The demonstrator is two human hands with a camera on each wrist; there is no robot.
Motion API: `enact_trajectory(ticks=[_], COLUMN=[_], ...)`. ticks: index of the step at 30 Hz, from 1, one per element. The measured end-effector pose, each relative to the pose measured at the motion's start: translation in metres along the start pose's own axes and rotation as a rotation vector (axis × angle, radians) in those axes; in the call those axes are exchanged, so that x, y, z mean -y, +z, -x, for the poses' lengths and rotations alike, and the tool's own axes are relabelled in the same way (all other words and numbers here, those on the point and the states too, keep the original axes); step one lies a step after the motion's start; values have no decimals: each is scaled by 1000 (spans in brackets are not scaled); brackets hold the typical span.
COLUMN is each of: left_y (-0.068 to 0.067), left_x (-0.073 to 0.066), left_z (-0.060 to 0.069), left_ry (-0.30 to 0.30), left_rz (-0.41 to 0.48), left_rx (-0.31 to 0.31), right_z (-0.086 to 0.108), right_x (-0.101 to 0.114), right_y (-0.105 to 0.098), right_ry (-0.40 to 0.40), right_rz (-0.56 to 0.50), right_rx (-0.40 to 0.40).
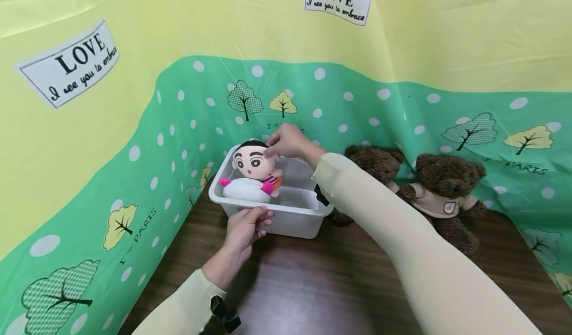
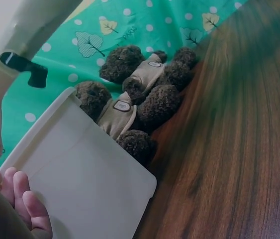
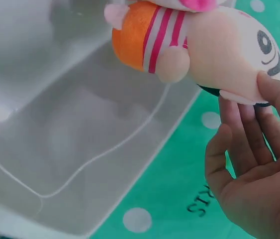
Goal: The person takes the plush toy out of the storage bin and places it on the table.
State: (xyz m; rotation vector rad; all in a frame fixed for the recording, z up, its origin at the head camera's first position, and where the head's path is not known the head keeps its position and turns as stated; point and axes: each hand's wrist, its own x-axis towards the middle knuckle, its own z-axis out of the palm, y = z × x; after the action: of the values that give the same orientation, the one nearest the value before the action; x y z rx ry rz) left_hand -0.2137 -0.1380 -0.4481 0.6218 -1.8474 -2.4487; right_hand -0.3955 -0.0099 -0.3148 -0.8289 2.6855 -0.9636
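Observation:
A plush doll (image 1: 252, 165) with a big head, thick black eyebrows, striped top and orange shorts leans inside the left part of a white plastic bin (image 1: 295, 223). My right hand (image 1: 290, 141) pinches its head, thumb on the face and fingers behind, as the right wrist view shows. Before the doll lies a white plush toy (image 1: 243, 191) with pink ends, partly over its body. My left hand (image 1: 243, 228) holds the bin's front rim, thumb on top and fingers curled below the edge; part of it is cut off in the left wrist view.
Two brown teddy bears (image 1: 447, 176) in beige shirts sit right of the bin against the green and yellow cloth (image 1: 339, 92). Dark wood tabletop (image 1: 313, 285) lies under everything. In the right wrist view a thin white cord (image 3: 115, 147) trails inside the bin.

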Motion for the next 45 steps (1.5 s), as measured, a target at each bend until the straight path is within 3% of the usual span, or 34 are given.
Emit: enact_trajectory(ticks=[6, 13, 26, 34, 40, 45], left_y=[0, -1, 2, 2, 2, 2], left_x=[-2, -1, 1, 2, 2, 1], left_z=[2, 2, 2, 3, 4, 4], left_ry=[0, 9, 16, 4, 0, -4], left_rz=[10, 8, 6, 7, 5, 3], left_rx=[3, 10, 16, 2, 6, 7], right_z=[15, 42, 115, 167, 206, 231], right_x=[0, -2, -17, -40, -66, -95], right_y=[-19, -46, -94, -122, -142, -144], right_ry=[-51, 6, -20, -4, 69, 142], right_rz=[-72, -184, -188, -246, -244, -268], right_rx=[-19, -86, -226, -292, -360, -396])
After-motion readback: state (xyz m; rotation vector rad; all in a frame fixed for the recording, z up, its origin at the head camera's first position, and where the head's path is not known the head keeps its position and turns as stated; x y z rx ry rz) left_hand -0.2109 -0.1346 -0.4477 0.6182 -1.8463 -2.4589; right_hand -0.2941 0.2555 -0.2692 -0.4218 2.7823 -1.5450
